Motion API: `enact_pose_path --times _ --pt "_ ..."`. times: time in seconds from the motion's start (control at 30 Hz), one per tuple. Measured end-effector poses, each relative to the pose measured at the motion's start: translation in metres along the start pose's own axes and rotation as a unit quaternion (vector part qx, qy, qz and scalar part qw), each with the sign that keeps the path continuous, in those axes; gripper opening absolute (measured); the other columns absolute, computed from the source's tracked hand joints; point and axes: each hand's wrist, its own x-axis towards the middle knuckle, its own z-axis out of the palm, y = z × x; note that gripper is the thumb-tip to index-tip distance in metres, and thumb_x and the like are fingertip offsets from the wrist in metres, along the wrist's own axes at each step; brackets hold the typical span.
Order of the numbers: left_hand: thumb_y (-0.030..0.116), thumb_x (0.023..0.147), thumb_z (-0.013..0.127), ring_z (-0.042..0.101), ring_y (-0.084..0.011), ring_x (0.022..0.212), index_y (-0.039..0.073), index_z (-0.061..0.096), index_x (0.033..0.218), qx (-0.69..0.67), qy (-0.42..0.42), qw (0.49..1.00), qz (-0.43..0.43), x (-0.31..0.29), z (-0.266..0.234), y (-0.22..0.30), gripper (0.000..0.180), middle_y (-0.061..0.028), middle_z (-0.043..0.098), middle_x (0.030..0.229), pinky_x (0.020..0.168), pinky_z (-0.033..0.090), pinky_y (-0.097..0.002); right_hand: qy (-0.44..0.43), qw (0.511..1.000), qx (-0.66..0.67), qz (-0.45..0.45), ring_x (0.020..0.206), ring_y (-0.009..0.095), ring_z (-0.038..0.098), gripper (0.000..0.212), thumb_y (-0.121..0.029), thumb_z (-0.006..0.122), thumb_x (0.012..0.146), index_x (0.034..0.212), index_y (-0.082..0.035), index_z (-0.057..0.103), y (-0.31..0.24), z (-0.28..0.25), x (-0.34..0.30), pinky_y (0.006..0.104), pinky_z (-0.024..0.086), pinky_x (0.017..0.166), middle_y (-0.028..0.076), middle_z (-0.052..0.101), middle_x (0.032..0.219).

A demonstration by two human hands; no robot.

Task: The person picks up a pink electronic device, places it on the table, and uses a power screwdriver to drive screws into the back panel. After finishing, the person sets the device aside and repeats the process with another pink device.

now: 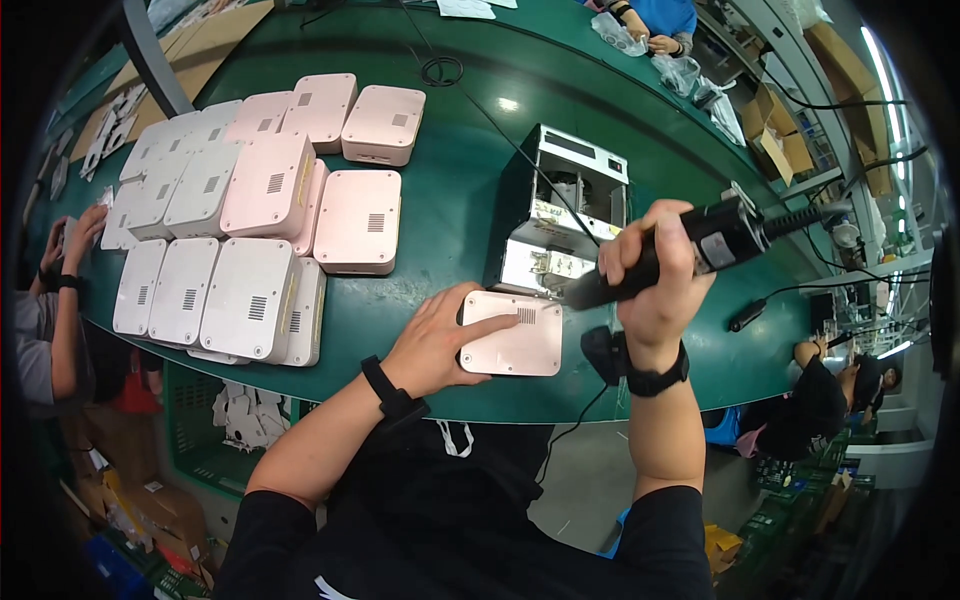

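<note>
A pale pink plastic box (520,350) with rounded corners, a vent grille and corner holes lies flat near the bench's front edge. My left hand (425,340) grips it from the left side, its index finger stretched across the top toward the grille. In my right hand (655,270) is a black corded electric screwdriver (715,240), the fingers wrapped round its body. It is tilted, its tip end pointing down and left near the box's upper right corner. Whether the bit touches the box I cannot tell. Just behind stands a black and metal screw feeder (515,225) with an open top.
Stacked pink and white boxes (357,215) fill the left part of the green bench (430,225). Another black corded tool (747,315) lies at the right. A green crate (190,425) holds white parts below the left edge. Co-workers' hands (660,45) show across the bench and at far left.
</note>
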Motion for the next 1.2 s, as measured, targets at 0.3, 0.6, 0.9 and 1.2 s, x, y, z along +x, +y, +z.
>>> enact_pose_path --times 0.3,0.6,0.9,1.2 --pt "0.022 0.059 0.088 0.048 -0.0342 0.122 0.03 0.06 0.132 -0.009 0.001 1.0 0.003 -0.002 -0.001 -0.004 0.078 -0.0124 0.045 0.131 0.104 0.04 -0.0435 -0.137 0.984 0.081 0.076 0.049 0.015 0.046 0.031 -0.03 0.06 0.091 0.098 -0.004 0.045 -0.023 0.011 -0.058 0.0314 0.043 0.052 0.007 0.049 0.062" --pt "0.019 0.059 0.088 0.048 -0.0339 0.121 0.032 0.059 0.133 -0.011 0.001 1.0 0.003 0.002 -0.001 -0.003 0.08 -0.0117 0.045 0.131 0.104 0.04 -0.0431 -0.176 0.983 -0.028 0.041 0.053 0.014 0.048 0.036 -0.031 0.066 0.089 0.098 -0.004 0.043 -0.003 0.015 -0.078 0.0305 0.045 0.055 0.007 0.051 0.064" --pt "0.021 0.059 0.087 0.047 -0.0343 0.122 0.032 0.059 0.132 -0.025 0.002 1.0 0.01 0.002 -0.001 -0.005 0.079 -0.0118 0.044 0.132 0.104 0.04 -0.0439 -0.161 0.984 -0.001 0.076 0.054 0.015 0.049 0.037 -0.029 0.068 0.087 0.099 -0.005 0.043 0.001 0.013 -0.076 0.0307 0.045 0.057 0.008 0.053 0.065" --pt "0.023 0.059 0.087 0.047 -0.0351 0.122 0.03 0.061 0.131 -0.013 -0.005 1.0 0.007 0.002 0.007 0.004 0.076 -0.0128 0.045 0.134 0.104 0.041 -0.0445 -0.043 0.994 0.102 -0.025 0.05 0.016 0.048 0.026 -0.027 0.055 0.094 0.101 -0.003 0.045 -0.02 -0.006 -0.023 0.0334 0.043 0.049 0.007 0.05 0.064"
